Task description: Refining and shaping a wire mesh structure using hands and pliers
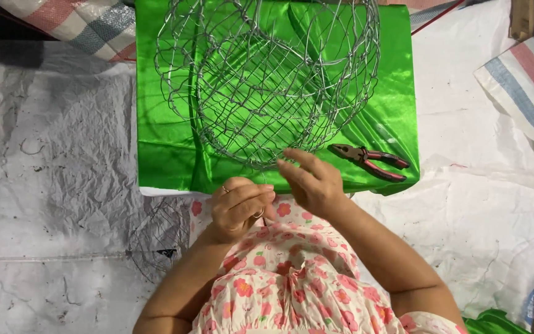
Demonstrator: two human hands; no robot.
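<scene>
Bright, even light from overhead; strong glare streaks across the shiny green cloth (pixel 168 142); soft, faint shadows under the wire basket (pixel 267 80); the left edge falls dark; focus is fairly sharp throughout, the hands slightly soft; little edge distortion.

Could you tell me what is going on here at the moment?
A person in a floral garment sits over a wire mesh basket frame that rests on a shiny green cloth. Both hands are at the frame's near edge: the left hand is curled, apparently pinching a thin wire, and the right hand has its fingers spread at the mesh rim. Red-handled pliers lie unused on the cloth to the right. White crumpled sheeting covers the ground around.
</scene>
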